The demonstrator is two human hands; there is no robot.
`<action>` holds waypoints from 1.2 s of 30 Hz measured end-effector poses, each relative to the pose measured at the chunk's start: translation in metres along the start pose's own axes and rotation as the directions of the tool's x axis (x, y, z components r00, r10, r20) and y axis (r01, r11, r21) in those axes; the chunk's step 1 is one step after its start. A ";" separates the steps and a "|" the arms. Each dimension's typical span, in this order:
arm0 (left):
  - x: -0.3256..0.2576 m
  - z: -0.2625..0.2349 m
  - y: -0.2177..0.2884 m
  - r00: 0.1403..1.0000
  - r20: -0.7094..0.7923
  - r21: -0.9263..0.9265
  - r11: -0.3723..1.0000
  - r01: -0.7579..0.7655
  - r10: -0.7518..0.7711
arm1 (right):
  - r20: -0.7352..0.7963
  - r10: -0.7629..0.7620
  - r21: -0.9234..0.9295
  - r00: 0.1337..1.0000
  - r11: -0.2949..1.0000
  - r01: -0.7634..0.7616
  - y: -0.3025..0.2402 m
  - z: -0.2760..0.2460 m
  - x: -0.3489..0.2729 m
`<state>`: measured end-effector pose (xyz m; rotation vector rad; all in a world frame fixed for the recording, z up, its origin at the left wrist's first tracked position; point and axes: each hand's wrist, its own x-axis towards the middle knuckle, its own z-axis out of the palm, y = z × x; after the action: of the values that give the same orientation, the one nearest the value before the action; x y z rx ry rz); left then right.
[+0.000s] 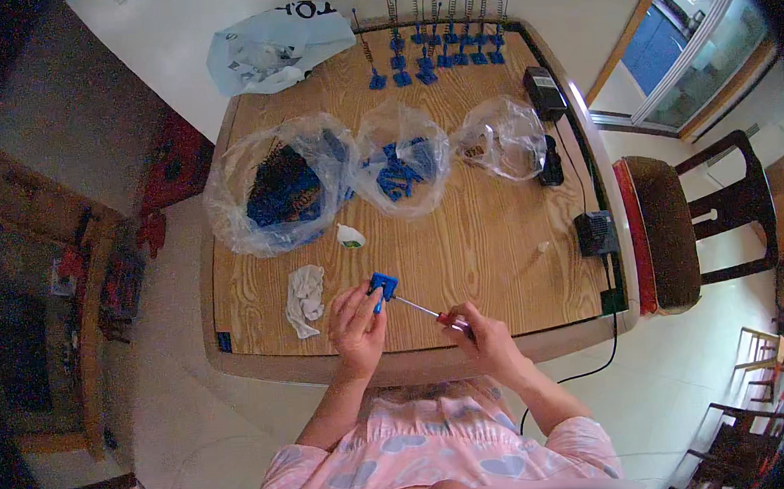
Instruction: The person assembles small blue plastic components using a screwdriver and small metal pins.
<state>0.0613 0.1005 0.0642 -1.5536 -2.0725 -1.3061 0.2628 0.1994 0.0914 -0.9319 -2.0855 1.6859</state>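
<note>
Near the front edge of the wooden table (pixel 484 265), my left hand (pixel 358 329) is closed round a small blue plastic part (pixel 383 285). My right hand (pixel 480 336) grips the red and dark handle of a screwdriver (pixel 415 306). Its metal shaft points up and left, the tip at the blue part; whether it touches a screw is too small to tell. Left of my left hand lies a crumpled white cloth (pixel 306 300). A small white bottle (pixel 351 236) with a green label is just beyond my hands.
Three clear plastic bags hold parts: dark springs and blue pieces (pixel 284 188), blue pieces (pixel 401 173), and a few small parts (pixel 503 141). Several blue-based spring stands (pixel 442 50) line the back edge. Black power adapters (pixel 596 233) with cables sit right. A chair (pixel 664 230) stands beside the table.
</note>
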 end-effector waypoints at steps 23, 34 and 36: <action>-0.005 0.012 -0.008 0.999 0.028 -0.014 0.999 0.037 -0.037 | -0.074 0.023 -0.183 0.997 0.982 -0.036 0.010 0.003 0.007; -0.009 0.039 -0.012 0.956 0.160 -0.122 0.956 0.268 -0.247 | -0.138 -0.197 -0.424 0.971 0.897 0.122 0.030 -0.007 0.023; -0.010 0.043 -0.012 0.945 0.174 -0.137 0.943 0.303 -0.278 | -0.137 -0.289 -0.537 0.947 0.826 0.174 0.032 -0.009 0.028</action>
<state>0.0675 0.1265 0.0273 -1.4938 -2.4221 -1.5329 0.2568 0.2278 0.0589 -0.8996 -2.4276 0.8614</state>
